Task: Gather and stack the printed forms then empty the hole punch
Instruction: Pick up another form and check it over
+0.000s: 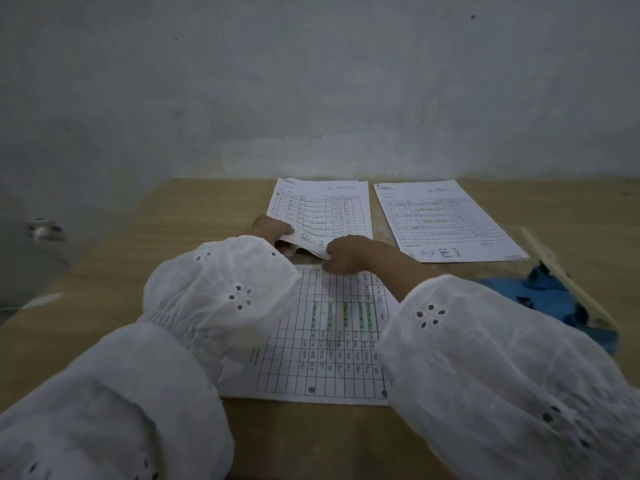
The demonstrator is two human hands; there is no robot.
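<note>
Three printed forms lie on the wooden table (145,244). A far middle form (325,209) has its near edge lifted and curled. My left hand (268,230) pinches that edge at its left corner, and my right hand (346,254) grips the same edge a little to the right. A second form (446,220) lies flat at the far right. A third form (329,337), turned sideways, lies near me between my white sleeves. The blue hole punch (554,299) with a pale handle stands at the right, partly behind my right sleeve.
A grey wall (311,81) rises right behind the table's far edge. A small grey and white object (45,230) sits beyond the table's left edge. Bare wood shows on the left half of the table.
</note>
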